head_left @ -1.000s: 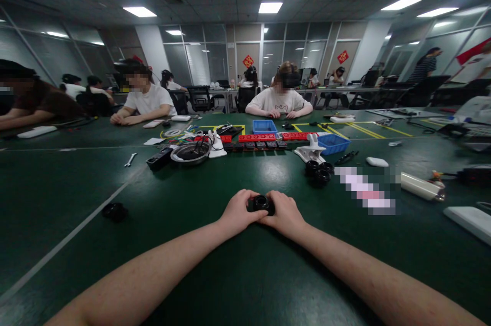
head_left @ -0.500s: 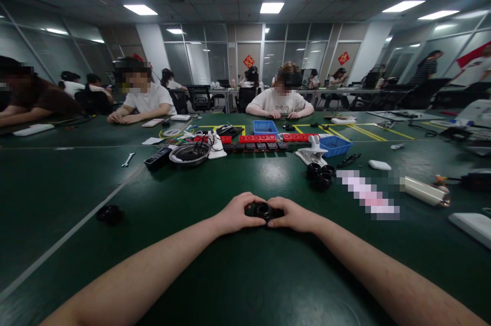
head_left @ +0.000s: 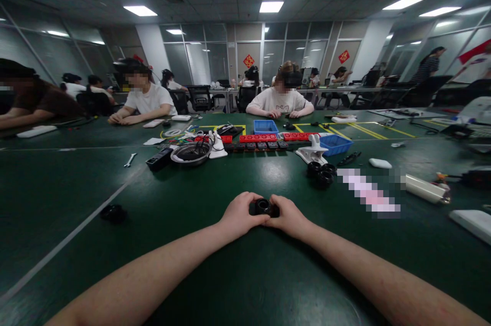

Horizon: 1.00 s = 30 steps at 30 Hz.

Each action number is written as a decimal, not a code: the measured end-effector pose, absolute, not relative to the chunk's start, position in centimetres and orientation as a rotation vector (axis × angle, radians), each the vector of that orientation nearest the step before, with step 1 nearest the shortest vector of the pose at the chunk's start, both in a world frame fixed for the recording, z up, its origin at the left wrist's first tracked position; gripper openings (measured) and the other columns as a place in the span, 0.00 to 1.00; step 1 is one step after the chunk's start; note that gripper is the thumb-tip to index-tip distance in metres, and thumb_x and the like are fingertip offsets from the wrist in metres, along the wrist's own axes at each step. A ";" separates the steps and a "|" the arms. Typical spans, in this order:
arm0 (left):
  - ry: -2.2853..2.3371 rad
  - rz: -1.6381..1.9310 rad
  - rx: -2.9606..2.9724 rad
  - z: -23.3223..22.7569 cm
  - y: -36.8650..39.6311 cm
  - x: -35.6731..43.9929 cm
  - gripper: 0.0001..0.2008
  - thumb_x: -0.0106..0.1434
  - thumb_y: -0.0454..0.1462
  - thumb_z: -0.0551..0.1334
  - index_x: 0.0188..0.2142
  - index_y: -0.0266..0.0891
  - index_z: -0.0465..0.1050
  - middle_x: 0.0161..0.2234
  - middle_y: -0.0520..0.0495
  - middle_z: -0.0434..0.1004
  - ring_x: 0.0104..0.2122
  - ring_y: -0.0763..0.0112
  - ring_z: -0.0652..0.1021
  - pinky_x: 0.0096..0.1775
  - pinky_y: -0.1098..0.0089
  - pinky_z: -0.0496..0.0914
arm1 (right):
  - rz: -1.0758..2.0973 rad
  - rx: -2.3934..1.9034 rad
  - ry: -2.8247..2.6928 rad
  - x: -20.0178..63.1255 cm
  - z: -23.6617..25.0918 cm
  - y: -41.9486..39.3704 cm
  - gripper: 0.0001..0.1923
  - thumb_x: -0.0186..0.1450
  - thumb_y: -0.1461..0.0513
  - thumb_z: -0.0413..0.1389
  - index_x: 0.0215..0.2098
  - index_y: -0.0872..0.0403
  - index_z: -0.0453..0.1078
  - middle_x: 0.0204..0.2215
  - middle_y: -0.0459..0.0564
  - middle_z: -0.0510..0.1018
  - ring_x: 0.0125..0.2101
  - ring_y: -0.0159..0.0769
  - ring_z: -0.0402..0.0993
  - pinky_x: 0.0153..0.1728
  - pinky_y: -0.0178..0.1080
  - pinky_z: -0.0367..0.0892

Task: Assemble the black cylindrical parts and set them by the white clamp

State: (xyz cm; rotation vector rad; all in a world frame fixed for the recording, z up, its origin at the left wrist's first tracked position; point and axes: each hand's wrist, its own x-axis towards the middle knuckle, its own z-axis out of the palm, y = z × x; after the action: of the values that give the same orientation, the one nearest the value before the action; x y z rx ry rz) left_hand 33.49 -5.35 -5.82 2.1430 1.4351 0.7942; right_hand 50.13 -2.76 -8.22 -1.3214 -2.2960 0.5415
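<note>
Both my hands are curled around a small black round part point(head_left: 263, 206) with a ring-shaped opening on top, low over the green table point(head_left: 184, 285). My left hand point(head_left: 243, 212) grips it from the left, thumb along the near side. From the right, my right hand point(head_left: 287, 217) closes on the same part, its thumb and fingertips meeting the left thumb. What exact kind of part it is cannot be made out. A cluster of similar black round parts point(head_left: 322, 175) sits ahead to the right. Another dark round part point(head_left: 113, 213) lies off to the left.
Across the table's middle stand red socket strips point(head_left: 258, 138), blue bins point(head_left: 336, 145), a metal bowl point(head_left: 191, 153) and a white clamp stand point(head_left: 312, 151). A wrench point(head_left: 130, 160) lies left; a cream cylinder point(head_left: 424, 188) lies right. People point(head_left: 282, 98) sit opposite.
The fingers of my right hand have shifted a little around the black round part, and the two thumbs now overlap more. Both hands stay in nearly the same place.
</note>
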 end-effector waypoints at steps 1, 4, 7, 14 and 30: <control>1.483 0.819 2.140 -5.9 -5.4 33.7 0.16 0.46 0.41 0.64 0.36 0.40 0.68 0.33 0.49 0.68 0.33 0.67 0.70 0.32 0.71 0.63 | 0.473 -1.384 -2.264 49.8 -8.3 -3.0 0.15 0.46 0.57 0.60 0.23 0.55 0.58 0.21 0.42 0.64 0.23 0.29 0.58 0.21 0.30 0.48; 1.594 0.867 2.151 -6.2 -5.6 34.2 0.16 0.46 0.42 0.64 0.34 0.40 0.67 0.32 0.49 0.68 0.34 0.65 0.70 0.34 0.69 0.63 | 0.306 -1.527 -2.188 49.1 -8.4 -3.9 0.14 0.47 0.57 0.58 0.24 0.55 0.58 0.22 0.44 0.66 0.23 0.30 0.59 0.21 0.31 0.47; 1.633 0.893 2.175 -6.4 -5.6 34.4 0.16 0.46 0.43 0.64 0.33 0.39 0.67 0.32 0.49 0.68 0.34 0.65 0.70 0.34 0.68 0.63 | 0.210 -1.572 -2.179 48.7 -8.2 -4.4 0.13 0.49 0.56 0.56 0.25 0.55 0.60 0.22 0.46 0.67 0.24 0.32 0.61 0.23 0.32 0.47; 1.358 0.832 2.227 -6.2 -4.9 33.4 0.16 0.48 0.41 0.63 0.36 0.39 0.67 0.32 0.50 0.67 0.31 0.69 0.68 0.31 0.72 0.63 | 0.448 -1.268 -2.299 49.6 -7.8 -3.6 0.27 0.46 0.54 0.60 0.42 0.54 0.62 0.36 0.49 0.70 0.36 0.40 0.64 0.34 0.38 0.56; 1.083 0.650 2.169 -6.0 -4.5 32.6 0.20 0.48 0.43 0.64 0.41 0.41 0.66 0.34 0.50 0.66 0.30 0.71 0.67 0.30 0.74 0.62 | 1.205 -0.871 -2.443 52.3 -5.7 -1.8 0.14 0.50 0.63 0.59 0.35 0.56 0.68 0.32 0.45 0.69 0.35 0.35 0.64 0.37 0.35 0.59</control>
State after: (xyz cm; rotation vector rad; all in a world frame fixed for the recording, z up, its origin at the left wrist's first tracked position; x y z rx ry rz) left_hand 32.57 -4.45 -5.98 2.1692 1.0832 0.6498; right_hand 52.31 -1.78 -5.67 -0.8714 -2.4434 1.2050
